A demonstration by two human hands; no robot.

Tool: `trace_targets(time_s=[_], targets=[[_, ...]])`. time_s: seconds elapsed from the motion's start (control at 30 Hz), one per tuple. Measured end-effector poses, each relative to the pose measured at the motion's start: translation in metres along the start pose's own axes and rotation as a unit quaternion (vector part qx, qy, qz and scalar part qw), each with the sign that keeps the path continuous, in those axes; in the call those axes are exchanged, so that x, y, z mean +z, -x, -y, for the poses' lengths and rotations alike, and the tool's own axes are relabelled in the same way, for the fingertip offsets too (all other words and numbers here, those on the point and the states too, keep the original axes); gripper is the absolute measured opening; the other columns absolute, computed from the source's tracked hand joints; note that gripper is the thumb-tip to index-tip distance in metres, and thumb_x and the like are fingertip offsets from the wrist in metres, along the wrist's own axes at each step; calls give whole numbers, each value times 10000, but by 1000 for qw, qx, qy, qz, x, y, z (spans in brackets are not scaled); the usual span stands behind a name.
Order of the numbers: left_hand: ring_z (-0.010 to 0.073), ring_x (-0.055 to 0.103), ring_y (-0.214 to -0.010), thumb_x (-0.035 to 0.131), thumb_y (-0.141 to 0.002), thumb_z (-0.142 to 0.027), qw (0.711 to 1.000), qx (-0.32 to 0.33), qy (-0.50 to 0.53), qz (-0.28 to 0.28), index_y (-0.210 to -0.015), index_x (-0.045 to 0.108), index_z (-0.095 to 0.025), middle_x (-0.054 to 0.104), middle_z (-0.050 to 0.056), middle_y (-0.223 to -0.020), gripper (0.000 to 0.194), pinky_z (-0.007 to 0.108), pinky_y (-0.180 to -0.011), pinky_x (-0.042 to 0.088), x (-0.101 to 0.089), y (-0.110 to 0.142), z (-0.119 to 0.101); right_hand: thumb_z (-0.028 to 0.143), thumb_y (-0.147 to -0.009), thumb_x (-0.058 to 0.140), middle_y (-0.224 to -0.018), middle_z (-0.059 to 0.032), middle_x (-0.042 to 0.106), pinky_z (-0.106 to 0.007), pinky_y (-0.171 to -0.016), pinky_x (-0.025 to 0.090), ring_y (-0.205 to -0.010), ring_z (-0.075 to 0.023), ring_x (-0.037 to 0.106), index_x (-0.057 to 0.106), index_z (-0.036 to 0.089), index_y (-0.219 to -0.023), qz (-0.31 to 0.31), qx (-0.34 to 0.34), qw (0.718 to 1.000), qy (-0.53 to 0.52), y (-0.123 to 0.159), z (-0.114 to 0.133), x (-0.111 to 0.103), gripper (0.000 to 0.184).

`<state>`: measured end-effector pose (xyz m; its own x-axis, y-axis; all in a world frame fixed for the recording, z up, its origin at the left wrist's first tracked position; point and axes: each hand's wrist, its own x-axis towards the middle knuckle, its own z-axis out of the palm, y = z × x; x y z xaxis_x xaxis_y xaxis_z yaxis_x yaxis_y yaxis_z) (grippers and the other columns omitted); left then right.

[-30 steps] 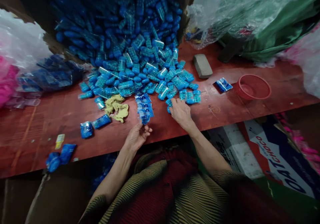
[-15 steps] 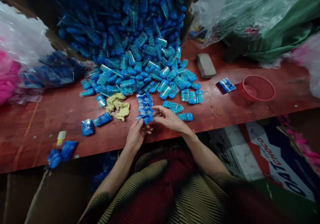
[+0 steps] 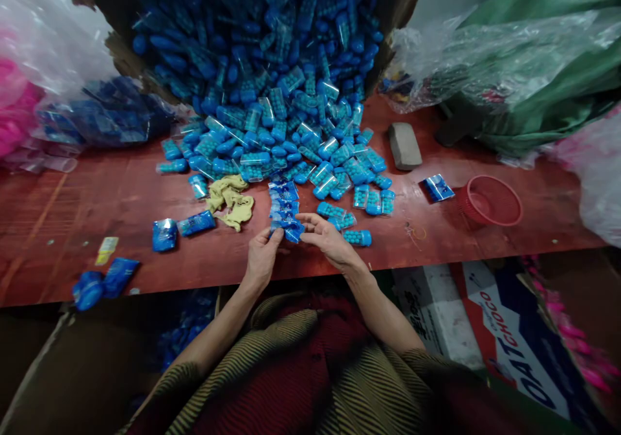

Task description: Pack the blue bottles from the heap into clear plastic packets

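My left hand (image 3: pixel 262 254) pinches the left end of a small blue printed plastic sleeve (image 3: pixel 290 231) at the near end of a column of similar blue sleeves (image 3: pixel 283 194) on the table. My right hand (image 3: pixel 327 239) is curled at that sleeve's right end, thumb and fingertips on it. Beyond the column spreads a big heap of clear bottles with blue caps and turquoise beads (image 3: pixel 276 137). A few such bottles (image 3: pixel 356 237) lie just right of my right hand. A crumpled yellow-green cloth or glove (image 3: pixel 231 202) rests left of the column.
Blue packets (image 3: pixel 165 235) lie at the left, with more (image 3: pixel 120 276) near the table's front edge. At the right are a grey block (image 3: pixel 405 145), a blue packet stack (image 3: pixel 438 188) and a red basket (image 3: pixel 492 220). Plastic bags stand at both sides; printed cartons (image 3: pixel 514 344) lie below.
My right hand has come down to the sleeve's right end. The sleeve is now tilted and drawn slightly toward the right. The view has shifted a little.
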<state>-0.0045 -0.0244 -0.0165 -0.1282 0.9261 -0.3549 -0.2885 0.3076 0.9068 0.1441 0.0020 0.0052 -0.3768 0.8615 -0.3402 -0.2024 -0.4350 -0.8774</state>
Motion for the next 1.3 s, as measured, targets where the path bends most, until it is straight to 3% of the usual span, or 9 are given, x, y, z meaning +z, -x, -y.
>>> trace_targets(time_s=[0.47,0.57,0.67,0.8,0.9,1.0,1.07,1.17,1.3], targets=[[138,606,-567,678,-674,-477,998,-7,-49,44,-730,682,-120,662,30,-621,361,234,-512,506,3,-3,-5,184,-674,625,-866,7,655,-279,-788,456,-804,-132,592,564,193,-1078,-47,-30,997,56,-10,-5,2,409],[122,604,-574,732,-635,-410,999,-29,1,36,-760,677,-127,670,20,-651,314,219,-520,505,7,-3,-10,201,-731,540,-939,-12,648,-288,-822,450,-896,-154,581,605,205,-1031,-83,-101,985,117,-14,-15,4,307],[110,586,-525,752,-626,-359,989,-106,98,41,-723,647,-126,642,13,-591,273,203,-482,487,9,-5,-14,256,-789,477,-746,5,617,-271,-726,455,-722,-139,561,632,203,-920,-123,-127,977,116,-15,-23,12,210],[98,567,-472,691,-719,-343,963,-209,152,80,-591,590,-106,621,59,-543,288,178,-442,458,10,-7,-15,366,-840,450,-494,39,452,-242,-547,404,-491,-103,425,587,176,-674,-88,-47,995,19,-12,-21,18,287],[102,575,-471,667,-755,-312,960,-217,170,54,-616,588,-114,597,36,-521,255,173,-431,455,8,-7,-14,394,-861,451,-604,10,540,-261,-618,432,-582,-122,490,628,176,-762,-21,-59,992,107,-7,-10,4,298],[107,570,-458,644,-781,-287,951,-244,190,8,-662,578,-139,556,-1,-488,201,177,-413,452,4,-7,-14,383,-839,538,-967,-54,609,-322,-789,438,-867,-187,545,595,212,-1112,-57,-126,921,364,-5,6,-19,327],[105,563,-455,617,-804,-281,942,-267,206,-6,-664,564,-148,545,-5,-483,200,177,-409,448,2,-7,-14,360,-822,584,-1152,-114,543,-376,-841,411,-1012,-252,504,486,213,-1276,-148,-122,810,554,-10,16,-31,487],[98,551,-450,575,-835,-288,933,-285,219,-7,-650,554,-150,542,-3,-488,231,176,-409,442,0,-6,-15,302,-828,587,-1159,-144,525,-370,-776,411,-1016,-297,505,444,211,-1311,-156,-61,674,720,-23,26,-40,512],[102,551,-454,580,-831,-302,934,-286,216,-1,-637,551,-148,552,4,-498,250,182,-407,436,2,-5,-15,247,-902,442,-1093,-121,551,-314,-686,399,-892,-249,571,431,228,-1301,-99,-35,616,781,-38,33,-40,399]])
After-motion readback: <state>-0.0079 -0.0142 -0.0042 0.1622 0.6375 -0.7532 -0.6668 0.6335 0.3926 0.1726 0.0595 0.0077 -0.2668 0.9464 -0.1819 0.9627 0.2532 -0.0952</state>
